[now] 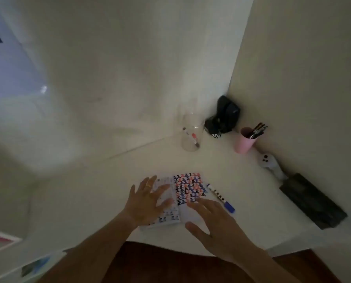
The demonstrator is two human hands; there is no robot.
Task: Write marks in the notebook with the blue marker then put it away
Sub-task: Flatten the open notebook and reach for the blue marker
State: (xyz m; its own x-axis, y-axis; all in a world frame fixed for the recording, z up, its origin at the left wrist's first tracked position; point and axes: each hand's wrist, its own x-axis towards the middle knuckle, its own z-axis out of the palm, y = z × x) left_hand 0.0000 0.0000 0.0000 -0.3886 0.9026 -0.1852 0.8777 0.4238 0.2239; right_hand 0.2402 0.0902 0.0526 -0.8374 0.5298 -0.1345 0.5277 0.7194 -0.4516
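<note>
On the white desk (101,180) near the person, an open notebook (188,190) lies flat, its right page filled with rows of blue, black and red marks. The left hand (148,203) presses spread and open on the left page; the right hand (215,223) hovers open over the near right corner. The blue marker (220,198) lies capped just right of the notebook, held by neither hand.

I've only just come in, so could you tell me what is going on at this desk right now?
A person is working at a white desk with both hands bare. The left hand lies flat on the left page of an open notebook, whose right page is filled with rows of marks. The right hand hovers open over the lower right page. The blue marker lies capped on the desk just right of the notebook, held by neither hand.
</note>
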